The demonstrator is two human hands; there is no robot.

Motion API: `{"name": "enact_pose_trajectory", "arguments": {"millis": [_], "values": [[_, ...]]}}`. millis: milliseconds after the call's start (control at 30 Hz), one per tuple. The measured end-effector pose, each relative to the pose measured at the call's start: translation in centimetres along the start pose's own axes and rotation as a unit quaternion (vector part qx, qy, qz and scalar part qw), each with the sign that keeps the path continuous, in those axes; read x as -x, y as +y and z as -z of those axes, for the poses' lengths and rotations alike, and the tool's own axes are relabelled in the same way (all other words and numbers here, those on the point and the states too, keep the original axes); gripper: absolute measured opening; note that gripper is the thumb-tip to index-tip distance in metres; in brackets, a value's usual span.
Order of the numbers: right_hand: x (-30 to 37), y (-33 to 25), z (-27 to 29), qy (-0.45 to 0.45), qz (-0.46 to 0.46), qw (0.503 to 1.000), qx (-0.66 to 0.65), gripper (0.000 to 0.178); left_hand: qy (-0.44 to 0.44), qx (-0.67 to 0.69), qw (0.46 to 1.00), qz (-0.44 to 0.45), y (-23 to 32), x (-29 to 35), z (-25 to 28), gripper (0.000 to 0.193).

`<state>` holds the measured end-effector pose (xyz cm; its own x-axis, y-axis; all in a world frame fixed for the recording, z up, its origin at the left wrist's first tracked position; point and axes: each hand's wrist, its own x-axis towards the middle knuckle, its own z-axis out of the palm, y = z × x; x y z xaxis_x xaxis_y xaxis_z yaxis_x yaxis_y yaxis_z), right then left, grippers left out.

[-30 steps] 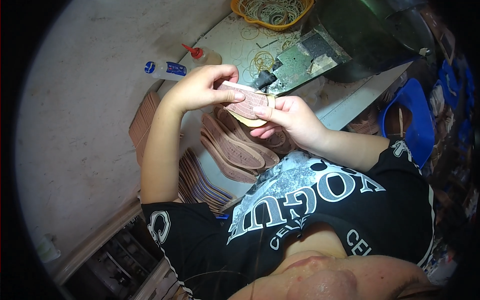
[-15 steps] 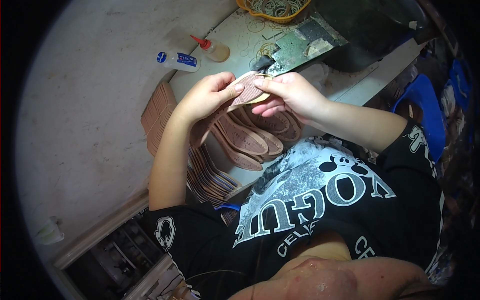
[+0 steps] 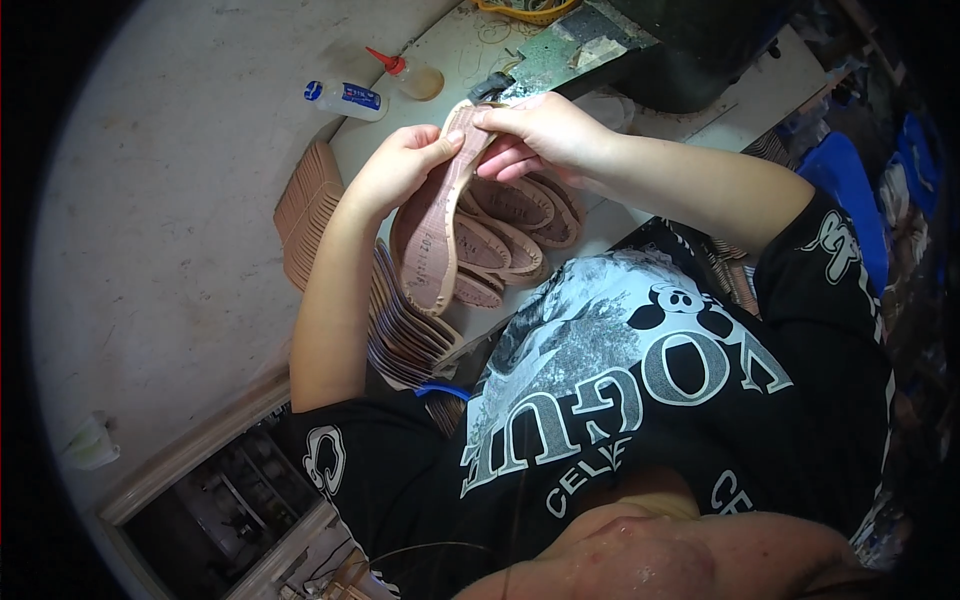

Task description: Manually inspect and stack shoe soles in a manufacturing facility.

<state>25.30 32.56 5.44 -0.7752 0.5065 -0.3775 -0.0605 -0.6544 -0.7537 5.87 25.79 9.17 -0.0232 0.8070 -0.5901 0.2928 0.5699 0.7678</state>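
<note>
Both hands hold one brownish-pink shoe insole (image 3: pixel 427 240) with a pale strip along its edge, its length hanging down and its wide end toward me. My left hand (image 3: pixel 408 165) is closed on its left edge, thumb on the face. At the far end my right hand (image 3: pixel 540 140) pinches the edge, thumb on top and the other fingers curled beneath. The tip between the hands is partly covered by my fingers. Just behind it stands a small dark machine head (image 3: pixel 492 86). More edged insoles (image 3: pixel 510 205) lie piled on the table to the right.
A bundled stack of insoles (image 3: pixel 308 215) leans by the wall, with another layered stack (image 3: pixel 405 330) nearer me. A red-tipped bottle (image 3: pixel 417 80) and a blue-labelled bottle (image 3: pixel 345 100) stand farther back. Beyond are a worn green plate (image 3: pixel 570 50) and a yellow basket (image 3: pixel 540 12).
The held insole has turned so its face and wide end now show toward me. Both hands stay on it and appear slightly farther left and up in view.
</note>
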Motion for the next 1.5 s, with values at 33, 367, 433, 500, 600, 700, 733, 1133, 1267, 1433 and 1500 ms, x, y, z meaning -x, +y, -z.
{"name": "enact_pose_trajectory", "arguments": {"millis": [33, 367, 433, 500, 600, 700, 733, 1133, 1267, 1433, 1500], "values": [[-0.1, 0.0, 0.2, -0.011, -0.005, 1.0, 0.008, 0.034, 0.011, -0.01, 1.0, 0.007, -0.2, -0.1, 0.1, 0.031], [1.4, -0.6, 2.8, -0.08, -0.005, 0.988, 0.134, 0.033, -0.013, 0.086, 0.995, 0.043, 0.7, 0.9, -2.1, 0.043], [2.8, -0.5, 4.1, -0.134, -0.055, 0.98, 0.137, 0.03, -0.012, 0.084, 0.995, 0.046, 0.6, 0.4, -2.3, 0.046], [5.3, -0.7, 4.8, -0.16, -0.065, 0.974, 0.144, 0.03, -0.008, 0.082, 0.996, 0.047, 0.6, 0.2, -2.0, 0.047], [6.1, -1.2, 5.7, -0.142, -0.055, 0.975, 0.161, 0.034, 0.002, 0.057, 0.997, 0.059, 1.2, 0.1, -1.2, 0.049], [5.7, -0.7, 4.9, -0.068, -0.057, 0.995, 0.049, 0.029, 0.035, 0.061, 0.997, 0.041, 0.5, -0.3, -0.5, 0.05], [5.6, -1.1, 4.1, -0.066, -0.055, 0.996, 0.02, 0.029, 0.063, 0.087, 0.994, 0.012, 0.2, -0.4, -0.3, 0.05], [4.3, 2.7, -2.3, -0.174, 0.009, 0.981, 0.085, 0.031, 0.218, 0.173, 0.95, -0.14, -2.7, 3.6, -0.1, 0.04], [3.4, 4.7, -3.6, -0.136, 0.129, 0.858, 0.478, 0.062, 0.523, -0.159, 0.836, -0.047, -12.3, 9.5, -1.9, 0.043], [4.6, 6.8, -3.7, -0.318, 0.293, 0.727, 0.533, 0.065, 0.49, -0.473, 0.72, 0.134, -18.4, 14.0, -8.5, 0.047], [4.1, 6.2, -3.8, -0.395, 0.129, 0.772, 0.482, 0.04, 0.441, -0.501, 0.736, 0.113, -19.2, 14.5, -8.7, 0.028]]}}
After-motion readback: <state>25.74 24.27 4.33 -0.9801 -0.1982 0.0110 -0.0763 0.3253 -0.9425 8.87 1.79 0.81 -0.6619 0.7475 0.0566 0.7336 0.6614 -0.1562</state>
